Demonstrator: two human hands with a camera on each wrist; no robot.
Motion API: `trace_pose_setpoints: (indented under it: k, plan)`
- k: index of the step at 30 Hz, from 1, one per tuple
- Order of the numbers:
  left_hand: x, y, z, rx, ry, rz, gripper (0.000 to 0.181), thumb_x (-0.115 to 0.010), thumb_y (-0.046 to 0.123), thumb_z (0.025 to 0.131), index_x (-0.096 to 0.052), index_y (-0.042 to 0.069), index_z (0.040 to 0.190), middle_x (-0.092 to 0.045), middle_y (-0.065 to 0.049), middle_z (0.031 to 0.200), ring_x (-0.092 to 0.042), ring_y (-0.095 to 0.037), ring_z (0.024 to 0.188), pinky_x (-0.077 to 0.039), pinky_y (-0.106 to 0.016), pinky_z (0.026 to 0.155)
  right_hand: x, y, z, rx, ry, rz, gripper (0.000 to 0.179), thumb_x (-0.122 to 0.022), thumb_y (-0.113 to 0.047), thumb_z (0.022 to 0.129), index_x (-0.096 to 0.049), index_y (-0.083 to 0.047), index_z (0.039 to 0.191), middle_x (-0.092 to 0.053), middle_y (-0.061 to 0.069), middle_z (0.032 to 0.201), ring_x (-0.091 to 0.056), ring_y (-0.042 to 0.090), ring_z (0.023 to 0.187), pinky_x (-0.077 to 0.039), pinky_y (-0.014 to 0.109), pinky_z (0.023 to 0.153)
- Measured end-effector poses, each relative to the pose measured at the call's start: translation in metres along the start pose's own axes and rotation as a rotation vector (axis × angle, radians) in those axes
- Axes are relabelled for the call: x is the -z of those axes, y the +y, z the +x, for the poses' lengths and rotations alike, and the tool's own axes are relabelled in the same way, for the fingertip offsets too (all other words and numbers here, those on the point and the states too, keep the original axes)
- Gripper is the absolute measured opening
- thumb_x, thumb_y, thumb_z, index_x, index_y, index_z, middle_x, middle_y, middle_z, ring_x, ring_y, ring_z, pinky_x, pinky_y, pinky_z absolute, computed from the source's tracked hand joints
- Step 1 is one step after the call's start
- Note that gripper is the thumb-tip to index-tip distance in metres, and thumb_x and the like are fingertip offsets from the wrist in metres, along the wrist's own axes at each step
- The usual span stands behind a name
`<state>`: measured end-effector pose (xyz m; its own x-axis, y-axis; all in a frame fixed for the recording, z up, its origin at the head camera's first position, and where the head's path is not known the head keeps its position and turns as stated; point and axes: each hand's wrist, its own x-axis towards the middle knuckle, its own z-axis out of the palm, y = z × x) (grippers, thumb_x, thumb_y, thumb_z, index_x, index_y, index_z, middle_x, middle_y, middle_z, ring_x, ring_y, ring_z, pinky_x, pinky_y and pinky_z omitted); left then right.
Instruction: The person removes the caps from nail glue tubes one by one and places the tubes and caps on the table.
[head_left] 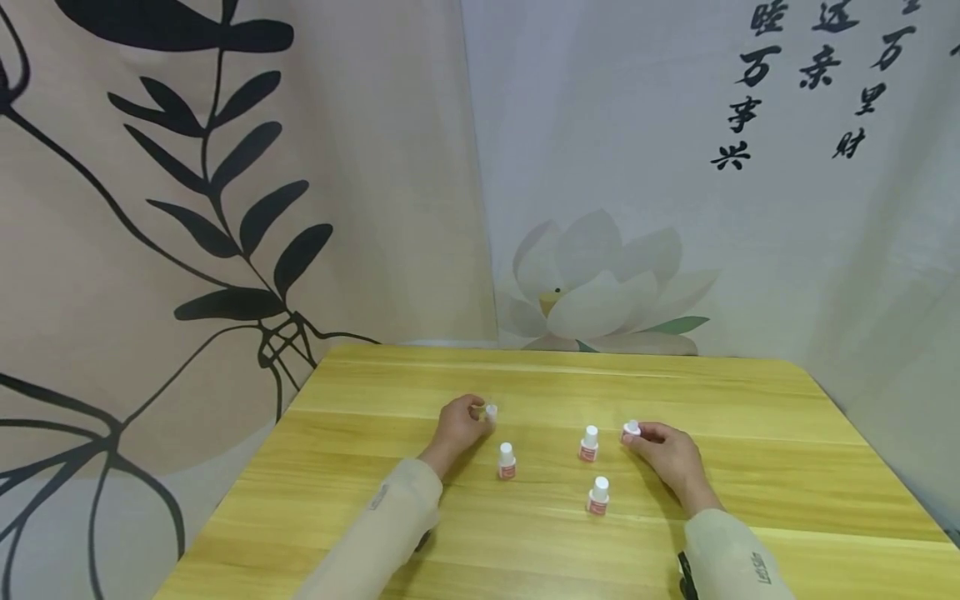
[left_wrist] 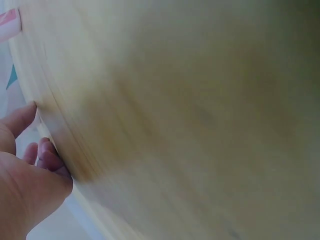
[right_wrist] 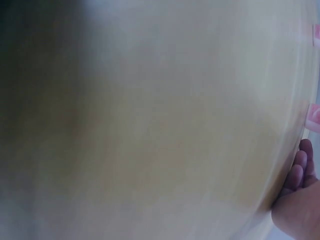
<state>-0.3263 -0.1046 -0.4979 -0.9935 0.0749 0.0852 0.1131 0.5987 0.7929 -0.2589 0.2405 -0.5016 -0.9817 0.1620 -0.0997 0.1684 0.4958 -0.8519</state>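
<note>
At the back left of the table, my left hand (head_left: pixel 461 427) has its thumb and fingertips around a small white-capped bottle (head_left: pixel 491 412), whose lower part they hide. My right hand (head_left: pixel 671 457) pinches another such bottle (head_left: pixel 632 429) between thumb and index finger, farther right. Close left of that one stands a bottle (head_left: pixel 589 444) with a white cap and a red-and-white label. In the left wrist view, my left hand (left_wrist: pixel 30 185) shows its thumb apart from the curled lower fingers. The right wrist view has my right hand (right_wrist: pixel 300 195) low over the wood, fingers bent.
Two more upright bottles stand nearer me, one (head_left: pixel 507 462) by the left forearm and one (head_left: pixel 597 497) between the arms. All stand on a yellow wood-grain table (head_left: pixel 525 550). Behind its far edge hangs a printed cloth (head_left: pixel 390 208) with leaves, a lotus and black characters.
</note>
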Motion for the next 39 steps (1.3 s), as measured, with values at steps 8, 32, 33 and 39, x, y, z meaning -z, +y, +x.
trace_pose_setpoints:
  k: [8, 32, 33, 39]
  plan:
    - [0.010, -0.002, -0.013, 0.024, -0.047, -0.052, 0.054, -0.079, 0.005, 0.079, -0.058, -0.004, 0.128, -0.061, -0.015, 0.102, -0.056, -0.024, 0.091, -0.051, -0.042, 0.085, 0.001, 0.002, -0.002, 0.025, 0.008, -0.035, 0.052, -0.071, -0.037, 0.092, -0.063, 0.001, 0.126, -0.062, 0.021, 0.127, -0.053, 0.038, 0.120, -0.037, 0.055, 0.103]
    - [0.039, 0.037, -0.017, 0.018, 0.021, -0.207, 0.045, -0.069, 0.020, 0.094, -0.057, 0.004, 0.133, -0.060, -0.009, 0.109, -0.058, -0.023, 0.100, -0.052, -0.035, 0.081, 0.014, -0.002, -0.021, 0.064, -0.006, 0.016, 0.059, -0.069, -0.032, 0.094, -0.049, 0.002, 0.138, -0.053, 0.025, 0.134, -0.052, 0.039, 0.120, -0.046, 0.049, 0.096]
    - [0.040, 0.041, -0.017, 0.010, 0.021, -0.217, 0.044, -0.069, 0.021, 0.094, -0.057, 0.004, 0.134, -0.061, -0.009, 0.110, -0.058, -0.023, 0.101, -0.052, -0.035, 0.083, 0.014, -0.004, -0.022, 0.065, 0.001, 0.018, 0.058, -0.070, -0.034, 0.093, -0.051, 0.001, 0.136, -0.055, 0.023, 0.133, -0.053, 0.037, 0.119, -0.047, 0.047, 0.095]
    - [0.036, 0.064, -0.015, -0.033, 0.015, -0.287, 0.041, -0.069, 0.022, 0.094, -0.059, 0.006, 0.131, -0.061, -0.007, 0.108, -0.058, -0.022, 0.101, -0.049, -0.037, 0.088, 0.010, -0.019, -0.032, 0.084, 0.023, 0.075, 0.052, -0.073, -0.040, 0.090, -0.062, -0.004, 0.125, -0.063, 0.011, 0.120, -0.057, 0.024, 0.104, -0.048, 0.031, 0.081]
